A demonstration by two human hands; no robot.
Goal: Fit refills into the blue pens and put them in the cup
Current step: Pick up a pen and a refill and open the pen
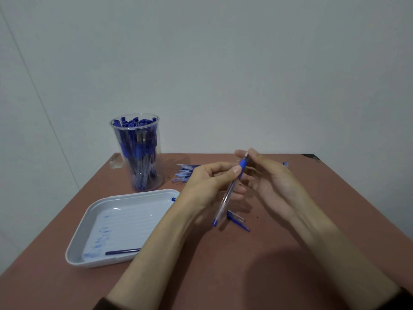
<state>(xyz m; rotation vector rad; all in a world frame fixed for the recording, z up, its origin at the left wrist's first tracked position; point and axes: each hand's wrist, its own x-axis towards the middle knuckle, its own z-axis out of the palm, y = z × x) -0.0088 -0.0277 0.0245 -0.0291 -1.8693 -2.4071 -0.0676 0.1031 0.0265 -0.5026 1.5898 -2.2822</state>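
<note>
Head view: a pen (230,191) is held over the brown bench (245,276) by both hands. The left hand (210,182) comes in from the left. Its grip is closed on the pen, with the thumb pressed on the blue rubber sleeve and the fingers curled behind the clear barrel. The right hand (270,180) is raised at the tip end. Its grip pinches the metal tip between thumb and forefinger, though the fingertips are blurred.

The pen is tilted, with the tip up and away and the blue end plug down toward the viewer. It is clear of the bench.

A clear cup (136,153) stands upright at the far left of the bench, packed with blue pens. It is just behind a white tray (143,206) and well apart from the held pen. Blue ink smears are seen on the tray floor. One dark refill (123,251) lies flat near the tray's front edge.

A pile of pen parts (184,172) lies behind the left hand, right of the cup. A pen cap (235,217) and a thin blue piece (242,227) lie on the bench below the held pen. Dark sleeves are seen at the bottom edge.
</note>
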